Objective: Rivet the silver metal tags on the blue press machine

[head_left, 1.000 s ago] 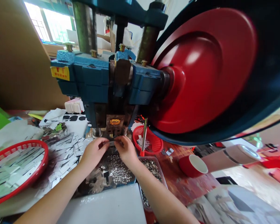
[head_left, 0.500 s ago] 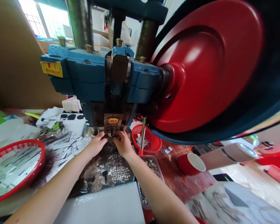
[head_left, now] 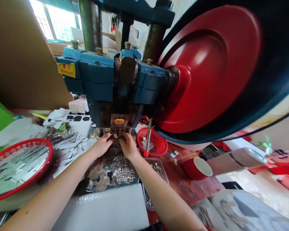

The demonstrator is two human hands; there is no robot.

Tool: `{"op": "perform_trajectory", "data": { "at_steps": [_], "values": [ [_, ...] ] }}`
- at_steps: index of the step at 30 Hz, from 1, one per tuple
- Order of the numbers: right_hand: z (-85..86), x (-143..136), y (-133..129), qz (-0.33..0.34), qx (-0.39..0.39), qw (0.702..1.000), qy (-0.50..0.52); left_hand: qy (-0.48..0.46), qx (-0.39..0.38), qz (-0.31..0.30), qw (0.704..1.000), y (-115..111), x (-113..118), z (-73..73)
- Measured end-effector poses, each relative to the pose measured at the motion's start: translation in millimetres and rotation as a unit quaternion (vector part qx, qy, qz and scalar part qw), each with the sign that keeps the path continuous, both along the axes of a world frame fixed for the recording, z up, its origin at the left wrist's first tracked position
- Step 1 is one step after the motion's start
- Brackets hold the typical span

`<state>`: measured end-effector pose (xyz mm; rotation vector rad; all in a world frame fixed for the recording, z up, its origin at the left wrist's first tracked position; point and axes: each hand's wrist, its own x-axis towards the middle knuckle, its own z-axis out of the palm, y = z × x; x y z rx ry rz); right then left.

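A blue press machine (head_left: 96, 80) with a big red flywheel (head_left: 207, 73) stands in front of me. My left hand (head_left: 103, 146) and my right hand (head_left: 129, 146) reach under its ram block (head_left: 119, 123), one on either side of the die. The fingers of both hands are closed in a pinch; what lies between them is too small and too shaded to make out. Just below my hands, many small shiny metal pieces (head_left: 124, 170) are spread on the press bed, beside a pile of flat thin pieces (head_left: 100, 178).
At left a red basket (head_left: 50, 154) holds flat strips, with more loose strips (head_left: 71, 149) alongside. A second red basket (head_left: 162, 144), a clear tub of metal parts (head_left: 167, 178), a red cup (head_left: 195, 168) and a pale flask (head_left: 231, 162) are at right. White foam (head_left: 106, 208) lies in front.
The view has shifted slightly, so the press appears a little further right. Both hands stay at the die, with hardly any change in their pinch.
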<state>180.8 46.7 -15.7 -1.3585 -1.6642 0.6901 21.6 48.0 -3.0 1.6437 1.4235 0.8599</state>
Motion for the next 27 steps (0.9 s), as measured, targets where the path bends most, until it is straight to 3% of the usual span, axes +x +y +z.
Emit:
{"op": "perform_trajectory", "data": {
  "at_steps": [4,7,9,12,16,22,27],
  "values": [
    [7.2,16,-22,0.000,0.032,0.999,0.019,0.037,0.014,0.049,0.998,-30,-38,15.2],
    [12.7,32,-45,0.041,0.011,0.999,0.010,0.161,-0.018,0.041,0.986,-70,-75,22.5],
    [13.6,39,-57,0.056,-0.018,0.998,-0.004,0.229,-0.025,0.013,0.973,-95,-91,19.2],
    [11.5,43,-67,0.066,-0.042,0.997,-0.011,0.288,-0.004,-0.042,0.957,-118,-96,4.9],
    [7.4,42,-69,0.077,-0.038,0.996,-0.009,0.310,0.029,-0.046,0.949,-122,-85,-8.0],
    [2.1,41,-70,0.088,-0.029,0.996,-0.018,0.331,0.035,-0.043,0.942,-113,-70,-9.2],
    [3.0,42,-69,0.084,-0.030,0.995,-0.041,0.284,0.011,-0.036,0.958,-107,-72,-15.3]
  ]
}}
